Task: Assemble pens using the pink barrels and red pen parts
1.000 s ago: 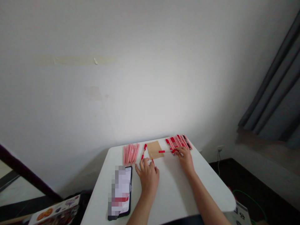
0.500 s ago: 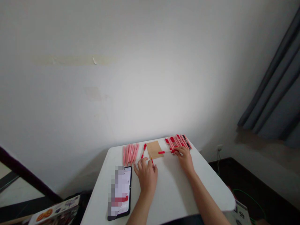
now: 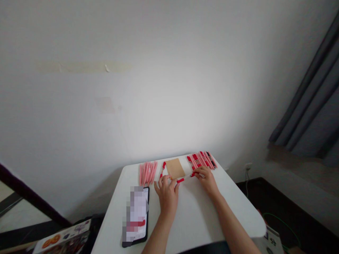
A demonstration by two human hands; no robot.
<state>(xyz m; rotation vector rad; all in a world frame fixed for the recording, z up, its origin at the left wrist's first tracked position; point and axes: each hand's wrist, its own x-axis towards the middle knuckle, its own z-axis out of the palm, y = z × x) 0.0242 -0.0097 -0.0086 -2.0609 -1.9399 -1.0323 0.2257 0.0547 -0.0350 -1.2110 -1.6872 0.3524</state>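
A pen (image 3: 188, 177) with red ends and a pale barrel is pinched by its right end in the fingertips of my right hand (image 3: 207, 179). Its left red end lies close by the thumb and forefinger of my left hand (image 3: 168, 196); whether they touch cannot be made out. My left fingers are closed on a thin red pen refill, mostly hidden now. Behind the hands lies a tan square of paper (image 3: 175, 168). Left of that paper rests another red-and-white pen (image 3: 162, 169).
Several pink sleeved pens (image 3: 147, 173) lie at the table's back left. Several red and black pens in pink sleeves (image 3: 202, 160) lie back right. A phone (image 3: 146, 211) sits left on the white table (image 3: 201, 218). The wall (image 3: 169, 88) rises behind.
My right hand has tilted the pen and brought its left end down toward me. My left hand has moved slightly right and up, closing the gap to the pen's end.
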